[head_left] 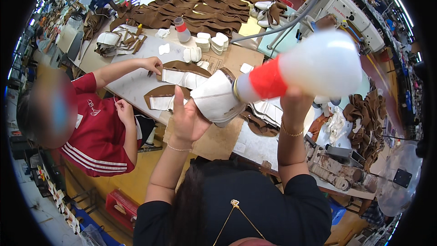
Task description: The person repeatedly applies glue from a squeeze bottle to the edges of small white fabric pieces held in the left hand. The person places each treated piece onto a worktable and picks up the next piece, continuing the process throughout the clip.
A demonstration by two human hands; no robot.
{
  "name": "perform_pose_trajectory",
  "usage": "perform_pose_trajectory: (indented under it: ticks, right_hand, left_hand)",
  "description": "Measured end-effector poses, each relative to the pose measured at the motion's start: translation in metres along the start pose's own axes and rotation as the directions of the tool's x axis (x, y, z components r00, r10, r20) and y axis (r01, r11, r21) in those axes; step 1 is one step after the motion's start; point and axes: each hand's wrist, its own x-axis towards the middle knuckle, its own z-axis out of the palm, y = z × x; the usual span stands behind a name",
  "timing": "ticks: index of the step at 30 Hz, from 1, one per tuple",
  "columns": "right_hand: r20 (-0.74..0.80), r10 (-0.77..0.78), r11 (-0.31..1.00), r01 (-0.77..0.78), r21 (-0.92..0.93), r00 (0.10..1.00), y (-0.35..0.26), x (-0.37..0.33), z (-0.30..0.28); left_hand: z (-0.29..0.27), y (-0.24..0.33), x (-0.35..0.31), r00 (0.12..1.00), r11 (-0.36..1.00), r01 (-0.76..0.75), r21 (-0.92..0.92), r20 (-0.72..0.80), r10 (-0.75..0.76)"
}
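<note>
My right hand (298, 102) grips a big translucent white squeeze bottle (323, 64) with a red band round its narrowing neck. The bottle is tipped sideways, its neck end pointing left. My left hand (189, 120), thumb raised, supports a curved white fabric shoe upper piece (216, 93) with a dark edge. Its fingers pass partly behind the piece. The bottle's neck end overlaps the right edge of this piece; whether they touch, I cannot tell. Beyond it lie brown pieces with white lining (182, 76) on the table. More white-and-brown pieces (268, 113) lie under the bottle.
At left, a person in a red shirt (98, 127) has one hand (152, 65) on a brown piece. Stacks of small white pads (202, 43) and another red-banded bottle (182, 29) stand farther back. Brown material (200, 11) covers the far table. A metal machine (334, 164) sits right.
</note>
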Motion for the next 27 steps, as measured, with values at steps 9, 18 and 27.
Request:
perform_pose_trajectory:
  ticks: [9,18,27]
  right_hand:
    - [-0.088,0.064,0.955,-0.035,0.296,0.994,-0.004,-0.022,0.01]
    - [-0.151,0.0,0.995,0.014,0.096,0.989,0.004,-0.018,-0.008]
    - [-0.107,0.002,0.993,-0.014,-0.12,0.994,-0.001,-0.016,-0.002]
  left_hand:
    - [0.003,0.005,0.01,0.998,0.979,0.065,-0.191,0.028,-0.061]
    - [0.002,0.01,0.014,0.987,0.875,0.159,-0.457,0.07,-0.143]
    - [0.009,0.002,0.013,0.996,0.956,0.084,-0.28,0.012,-0.084]
